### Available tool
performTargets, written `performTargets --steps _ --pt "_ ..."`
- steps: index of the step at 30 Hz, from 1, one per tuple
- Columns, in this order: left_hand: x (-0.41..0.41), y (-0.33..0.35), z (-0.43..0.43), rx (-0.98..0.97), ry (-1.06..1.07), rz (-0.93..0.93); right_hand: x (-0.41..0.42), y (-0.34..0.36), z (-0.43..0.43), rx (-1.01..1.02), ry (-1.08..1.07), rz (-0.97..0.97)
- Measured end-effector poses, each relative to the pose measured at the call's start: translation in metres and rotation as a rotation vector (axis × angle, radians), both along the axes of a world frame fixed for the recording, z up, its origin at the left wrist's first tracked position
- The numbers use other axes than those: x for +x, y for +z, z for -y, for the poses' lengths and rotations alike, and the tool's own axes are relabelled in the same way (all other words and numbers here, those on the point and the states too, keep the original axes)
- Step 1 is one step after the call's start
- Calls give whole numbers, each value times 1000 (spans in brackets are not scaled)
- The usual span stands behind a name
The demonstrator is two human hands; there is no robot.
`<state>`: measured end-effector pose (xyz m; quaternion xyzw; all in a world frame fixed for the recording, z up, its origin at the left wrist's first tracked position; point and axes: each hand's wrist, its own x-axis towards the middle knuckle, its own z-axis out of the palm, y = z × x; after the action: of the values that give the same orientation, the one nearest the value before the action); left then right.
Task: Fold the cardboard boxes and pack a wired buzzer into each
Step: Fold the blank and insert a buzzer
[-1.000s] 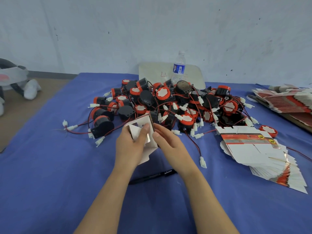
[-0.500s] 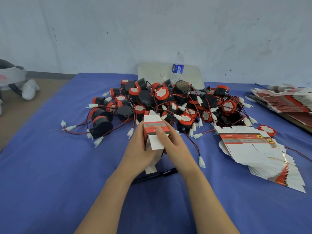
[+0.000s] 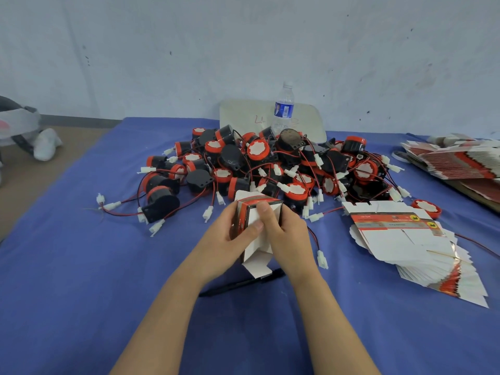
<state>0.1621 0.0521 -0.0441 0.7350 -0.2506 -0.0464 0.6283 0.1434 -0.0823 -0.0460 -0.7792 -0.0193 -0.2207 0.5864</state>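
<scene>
Fingers (image 3: 263,212) of both our hands curl round the cardboard box (image 3: 258,246), which we hold upright at the near edge of the buzzer heap; whether it touches the cloth we cannot tell; our left hand (image 3: 224,239) grips its left side, thumb laid across the white front face; our right hand (image 3: 290,239) grips the right side, index finger hooked over the top by the red band; a white flap hangs open at the bottom; both forearms reach in from the lower edge and converge on the box.

Just behind it lies the heap of wired buzzers (image 3: 270,163), black and red, leads tangled; a black pen (image 3: 243,284) lies on the blue tablecloth (image 3: 81,266) under our wrists; a fanned stack of flat box blanks (image 3: 400,239) sits to the right, another stack (image 3: 457,161) at the far right edge; a water bottle (image 3: 284,109) stands behind the heap.
</scene>
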Motion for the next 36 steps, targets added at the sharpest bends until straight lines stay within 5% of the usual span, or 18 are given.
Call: performTargets --steps 3,6,10,21,33,36 --pt "1 2 3 -168 59 -43 2 2 -1 101 161 -78" --pt "8 4 2 -508 248 -282 4 9 -1 343 327 -267" --pt "10 8 -2 -753 229 -421 -1 5 -2 328 434 -294" --pt "3 5 9 -702 44 -430 6 -7 -17 237 98 -41" --pt "2 6 9 -774 8 -507 3 -8 -25 129 53 51" --pt "1 8 7 -776 -9 -444 3 -6 -25 241 158 -11"
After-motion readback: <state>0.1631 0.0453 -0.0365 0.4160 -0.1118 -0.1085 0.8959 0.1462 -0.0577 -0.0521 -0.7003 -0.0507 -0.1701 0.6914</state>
